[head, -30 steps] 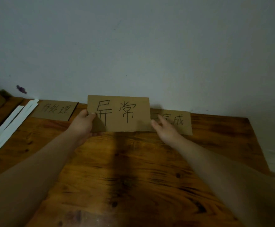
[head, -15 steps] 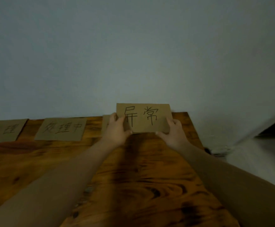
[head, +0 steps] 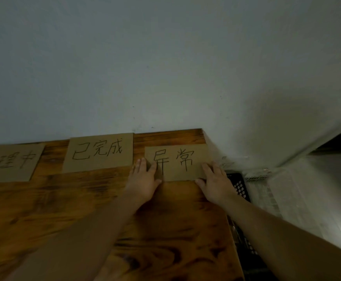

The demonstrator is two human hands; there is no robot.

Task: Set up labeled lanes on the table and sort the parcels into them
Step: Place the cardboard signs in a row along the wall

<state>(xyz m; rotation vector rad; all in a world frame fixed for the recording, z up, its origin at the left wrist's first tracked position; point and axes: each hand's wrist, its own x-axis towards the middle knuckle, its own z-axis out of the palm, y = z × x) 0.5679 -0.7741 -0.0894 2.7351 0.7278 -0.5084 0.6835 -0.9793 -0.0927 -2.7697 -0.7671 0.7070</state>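
Note:
A brown cardboard label reading 异常 (head: pixel 177 162) lies flat at the far right end of the wooden table (head: pixel 84 209), near the wall. My left hand (head: pixel 144 179) rests with straight fingers on its left edge. My right hand (head: pixel 214 182) presses flat on its right edge. To its left lies a label reading 已完成 (head: pixel 98 152), and further left a third label (head: pixel 9 162), cut off by the frame edge. No parcels are in view.
A grey-white wall (head: pixel 165 67) rises directly behind the table. A black perforated crate (head: pixel 240 187) sits on the floor just past the table's right edge. The floor at right is pale and partly lit.
Both hands carried the 异常 label to the right, past the 已完成 label, and laid it flat at the table's right end. The view swung right with it.

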